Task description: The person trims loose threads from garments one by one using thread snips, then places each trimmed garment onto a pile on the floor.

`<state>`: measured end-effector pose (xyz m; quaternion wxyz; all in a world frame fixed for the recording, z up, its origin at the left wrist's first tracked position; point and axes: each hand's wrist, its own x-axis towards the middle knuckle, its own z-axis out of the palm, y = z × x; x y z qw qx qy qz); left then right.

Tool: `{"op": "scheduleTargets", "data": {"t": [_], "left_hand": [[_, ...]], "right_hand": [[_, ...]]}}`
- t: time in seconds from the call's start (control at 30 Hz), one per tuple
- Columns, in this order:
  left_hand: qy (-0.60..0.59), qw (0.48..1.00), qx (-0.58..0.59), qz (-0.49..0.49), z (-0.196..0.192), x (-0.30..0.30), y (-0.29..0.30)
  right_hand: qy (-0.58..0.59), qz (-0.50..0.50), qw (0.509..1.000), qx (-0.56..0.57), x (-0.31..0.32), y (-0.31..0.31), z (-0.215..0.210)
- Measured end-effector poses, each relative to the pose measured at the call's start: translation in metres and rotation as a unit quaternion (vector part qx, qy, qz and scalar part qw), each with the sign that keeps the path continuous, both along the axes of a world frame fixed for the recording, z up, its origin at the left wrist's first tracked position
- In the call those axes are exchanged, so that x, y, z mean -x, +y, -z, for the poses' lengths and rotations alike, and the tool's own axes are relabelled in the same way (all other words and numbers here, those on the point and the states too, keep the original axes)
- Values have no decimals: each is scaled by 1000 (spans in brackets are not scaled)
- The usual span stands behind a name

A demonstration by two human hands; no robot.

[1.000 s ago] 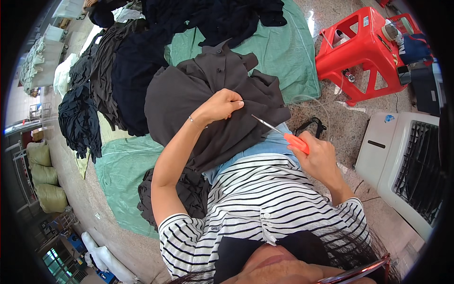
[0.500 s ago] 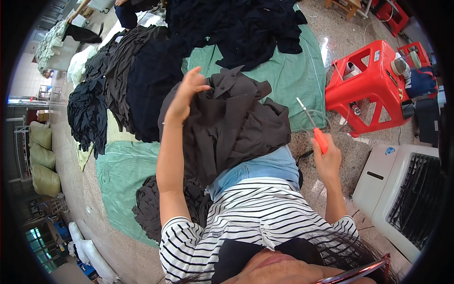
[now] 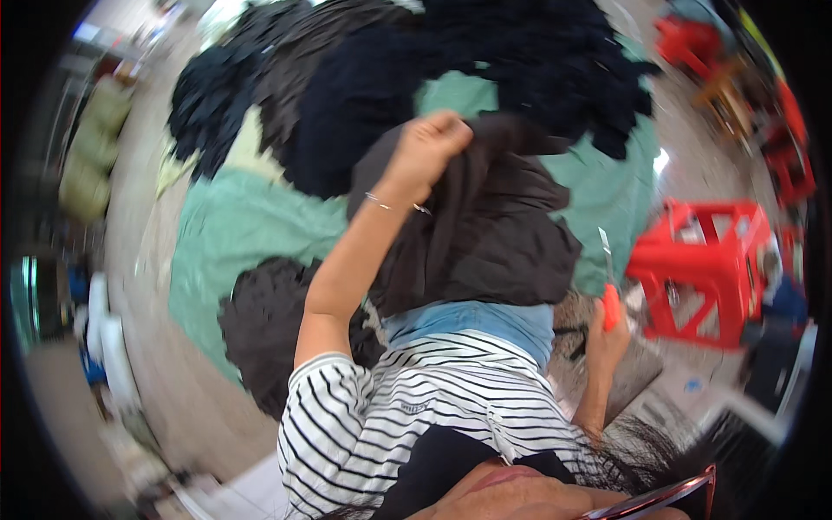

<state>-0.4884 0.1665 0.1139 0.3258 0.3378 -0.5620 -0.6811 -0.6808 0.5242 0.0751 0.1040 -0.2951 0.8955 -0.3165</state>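
Speckled stone floor all round, spread with a pale green cloth sheet [image 3: 234, 234] and heaped on it with dark navy and charcoal garments [image 3: 364, 78] toward the far side. Red plastic stool [image 3: 706, 264] off to the right, blurred like much of the frame.

Left hand [image 3: 429, 143] raised far and high, grip closed into a fist on the upper edge of a dark brown-grey fabric garment [image 3: 485, 234]. Garment hanging from that fist down toward the near side, onto a light blue denim lap [image 3: 477, 321], long axis running far to near. Thin silver bracelet [image 3: 394, 205] on the wrist of that arm.

Right hand [image 3: 611, 334] low at the right, grip wrapped round the orange handle of small metal thread snips [image 3: 608, 282], blades pointing up and away. Snips just right of the garment's right edge, apart from it, no contact visible. Cloth lying left of the blades; right hand nearer that loose edge, left hand at the top end. Black-and-white striped sleeve [image 3: 338, 416] nearest the lens.
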Motion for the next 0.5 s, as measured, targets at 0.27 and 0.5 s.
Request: {"op": "scheduleTargets", "data": {"t": [0.27,0.5], "left_hand": [[125,832,109,-530,-130,-399,-122],[121,655,281,-691,-270,-485,-166]], "right_hand": [[107,11,992,-62,43,-15,7],[188,-18,981,-47,54,-47,13]]}}
